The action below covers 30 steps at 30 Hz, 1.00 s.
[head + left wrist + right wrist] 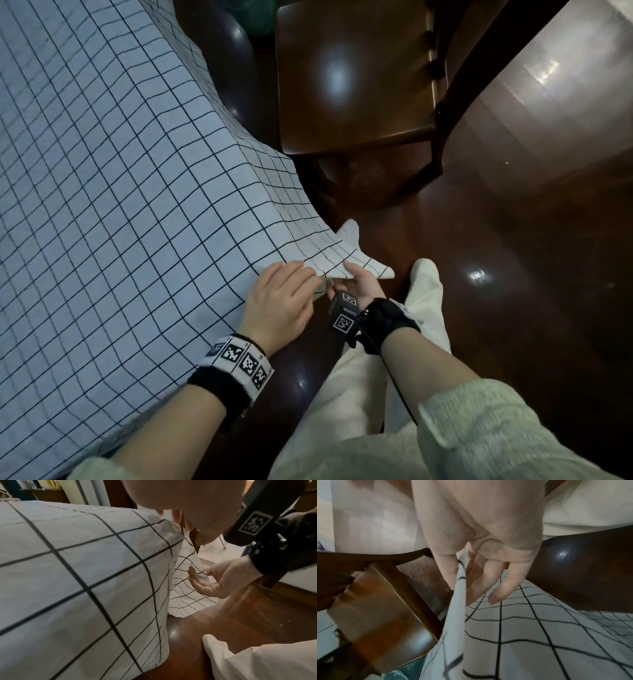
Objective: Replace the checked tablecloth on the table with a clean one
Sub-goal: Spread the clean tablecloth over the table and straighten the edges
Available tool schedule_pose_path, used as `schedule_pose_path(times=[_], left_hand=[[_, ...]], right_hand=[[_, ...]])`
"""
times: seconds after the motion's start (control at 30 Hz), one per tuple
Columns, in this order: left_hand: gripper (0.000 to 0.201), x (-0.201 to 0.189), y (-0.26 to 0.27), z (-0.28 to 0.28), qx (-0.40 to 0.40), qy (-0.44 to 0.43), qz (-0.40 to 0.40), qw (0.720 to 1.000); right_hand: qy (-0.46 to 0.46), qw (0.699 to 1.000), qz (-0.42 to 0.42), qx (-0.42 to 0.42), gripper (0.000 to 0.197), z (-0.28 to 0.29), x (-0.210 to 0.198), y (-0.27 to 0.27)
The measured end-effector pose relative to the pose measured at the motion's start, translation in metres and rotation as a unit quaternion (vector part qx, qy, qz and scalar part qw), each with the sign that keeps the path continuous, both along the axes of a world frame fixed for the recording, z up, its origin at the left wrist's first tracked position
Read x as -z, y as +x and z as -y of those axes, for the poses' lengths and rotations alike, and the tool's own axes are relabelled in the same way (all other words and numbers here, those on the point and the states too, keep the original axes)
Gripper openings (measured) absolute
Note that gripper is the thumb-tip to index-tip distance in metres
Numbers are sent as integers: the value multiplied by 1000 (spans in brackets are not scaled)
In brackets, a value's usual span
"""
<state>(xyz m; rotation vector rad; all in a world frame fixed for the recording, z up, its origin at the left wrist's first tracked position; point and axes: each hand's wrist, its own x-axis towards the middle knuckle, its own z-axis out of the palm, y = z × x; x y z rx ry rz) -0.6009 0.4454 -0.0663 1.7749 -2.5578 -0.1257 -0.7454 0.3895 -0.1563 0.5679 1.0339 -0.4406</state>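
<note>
A white tablecloth [120, 164] checked with thin black lines is seen, a dark brown wooden chair [352, 78] at one o'clock.

Open floor [513, 274] is seen right of the hands [318, 294]; ahead, passage is blocked by a wooden chair [356, 78], leftward by the draped bench [102, 171].
</note>
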Motion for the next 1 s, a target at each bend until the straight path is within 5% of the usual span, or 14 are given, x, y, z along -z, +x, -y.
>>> schedule_pose_path(times=[0.23,0.3,0.47,0.67,1.0], left_hand=[[27,15,5,12,0,9,102,995],[22,14,6,15,3,13,107,994],[29,10,1,21,-32,22,101,994],[25,4,7,19,-67,26,107,992],[19,10,3,20,-40,-20,77,996]], right_hand=[[-14,994,-97,46,11,-16,10,-7],[-7,989,-118,89,25,-20,19,-8],[-62,998,12,-10,51,-22,3,4],[-65,994,48,-67,37,-10,-13,28],[-49,999,7,7,13,-20,1,25]])
